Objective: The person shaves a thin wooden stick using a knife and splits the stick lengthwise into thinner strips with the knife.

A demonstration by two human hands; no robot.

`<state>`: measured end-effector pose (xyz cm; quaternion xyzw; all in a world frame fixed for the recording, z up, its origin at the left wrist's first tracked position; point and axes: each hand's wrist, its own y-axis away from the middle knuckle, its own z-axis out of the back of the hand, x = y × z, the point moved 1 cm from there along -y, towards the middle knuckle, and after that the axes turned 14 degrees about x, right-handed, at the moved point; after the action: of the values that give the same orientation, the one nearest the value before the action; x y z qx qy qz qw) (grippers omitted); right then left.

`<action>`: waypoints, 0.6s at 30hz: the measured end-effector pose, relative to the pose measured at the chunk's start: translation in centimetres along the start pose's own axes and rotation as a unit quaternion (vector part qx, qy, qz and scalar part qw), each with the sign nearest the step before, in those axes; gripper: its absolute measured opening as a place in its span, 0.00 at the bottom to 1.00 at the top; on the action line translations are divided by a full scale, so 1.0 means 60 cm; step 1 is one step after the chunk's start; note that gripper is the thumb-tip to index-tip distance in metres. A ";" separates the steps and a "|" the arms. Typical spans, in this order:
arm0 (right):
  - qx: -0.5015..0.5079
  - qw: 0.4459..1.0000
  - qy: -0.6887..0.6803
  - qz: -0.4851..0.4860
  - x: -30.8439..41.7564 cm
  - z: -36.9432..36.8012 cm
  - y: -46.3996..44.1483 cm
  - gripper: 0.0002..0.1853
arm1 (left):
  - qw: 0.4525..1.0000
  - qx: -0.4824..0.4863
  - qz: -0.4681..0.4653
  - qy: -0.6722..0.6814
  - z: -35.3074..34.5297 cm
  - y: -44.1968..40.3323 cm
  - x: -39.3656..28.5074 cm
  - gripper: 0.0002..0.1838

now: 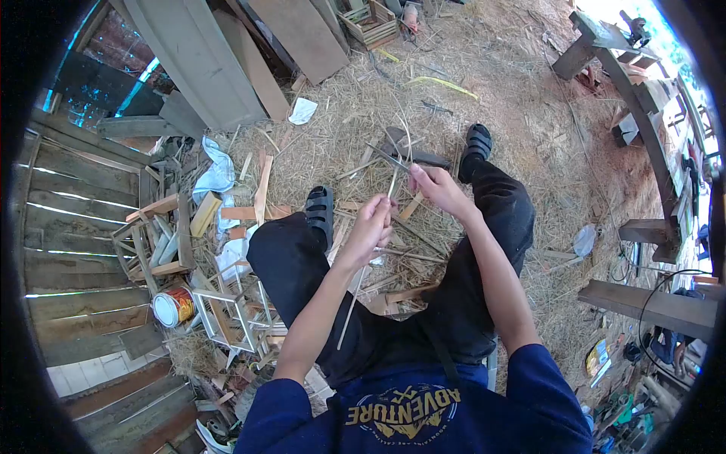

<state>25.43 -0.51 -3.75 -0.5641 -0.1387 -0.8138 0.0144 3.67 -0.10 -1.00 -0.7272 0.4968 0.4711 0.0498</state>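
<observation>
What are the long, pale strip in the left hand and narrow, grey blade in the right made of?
Pale strip: probably bamboo or wood, unvarnished, given its matte surface. Grey blade: likely dull steel, judging by its colour and thin, straight shape.

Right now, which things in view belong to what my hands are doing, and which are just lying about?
In hand:
- thin pale strip, in your left hand
- narrow-bladed knife, in your right hand

Apparently just lying about:
- round tin
- crumpled pale sheet
- slatted wooden crate
- white scrap
</observation>
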 end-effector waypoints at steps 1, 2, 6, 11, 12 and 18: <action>-0.016 0.999 0.025 0.023 0.003 -0.004 -0.003 0.28 | 1.000 0.000 -0.004 0.003 0.001 -0.001 0.000 0.12; -0.020 0.995 0.095 0.024 0.006 -0.008 0.002 0.25 | 1.000 -0.002 -0.008 0.005 0.003 -0.001 0.000 0.12; -0.041 0.955 0.278 0.093 0.067 -0.021 0.035 0.16 | 1.000 -0.001 0.006 -0.004 0.013 0.001 0.003 0.12; -0.160 0.918 0.347 0.108 0.071 0.033 0.035 0.20 | 0.999 0.040 -0.011 0.005 -0.004 -0.004 -0.014 0.11; -0.157 0.922 0.338 0.108 0.064 0.030 0.035 0.21 | 0.999 0.047 -0.018 0.011 -0.010 -0.006 -0.020 0.11; 0.020 0.994 -0.062 -0.089 0.000 -0.010 0.018 0.32 | 1.000 -0.005 0.016 -0.015 -0.008 0.013 -0.003 0.11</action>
<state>25.08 -1.72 -3.74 -0.5984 -0.2058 -0.7723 -0.0556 3.34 -0.62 -0.27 -0.7118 0.5057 0.4852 0.0464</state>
